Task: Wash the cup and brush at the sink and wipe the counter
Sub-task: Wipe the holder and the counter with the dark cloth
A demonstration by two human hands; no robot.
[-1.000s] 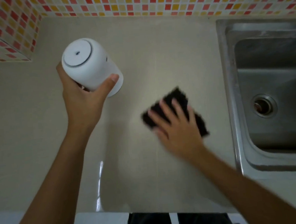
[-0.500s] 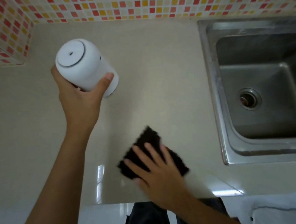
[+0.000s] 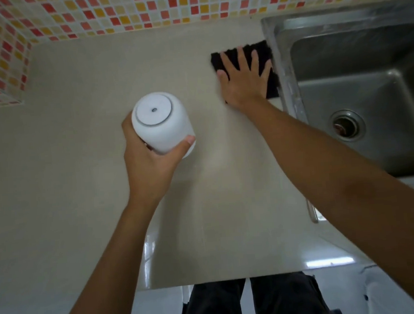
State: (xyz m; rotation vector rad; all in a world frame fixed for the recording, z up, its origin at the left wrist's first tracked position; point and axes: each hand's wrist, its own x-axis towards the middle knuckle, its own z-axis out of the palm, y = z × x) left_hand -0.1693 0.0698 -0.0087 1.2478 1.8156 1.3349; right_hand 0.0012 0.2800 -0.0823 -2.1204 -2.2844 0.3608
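Observation:
My left hand [image 3: 147, 166] grips a white cup [image 3: 160, 122] held upside down above the beige counter [image 3: 79, 165], its flat base facing the camera. My right hand [image 3: 244, 80] lies flat, fingers spread, pressing a black cloth [image 3: 266, 52] onto the counter right beside the sink's left rim. Part of the cloth is hidden under my palm. No brush is in view.
A steel sink [image 3: 286, 82] with a round drain [image 3: 347, 125] fills the right side. Red, orange and yellow mosaic tiles [image 3: 141, 7] line the back and left walls. The counter's front edge runs along the bottom, with dark trousers [image 3: 248, 303] below it.
My right hand has slid the black cloth from the counter's front edge back and right, up to the sink rim. My left hand with the cup has shifted toward the middle of the counter.

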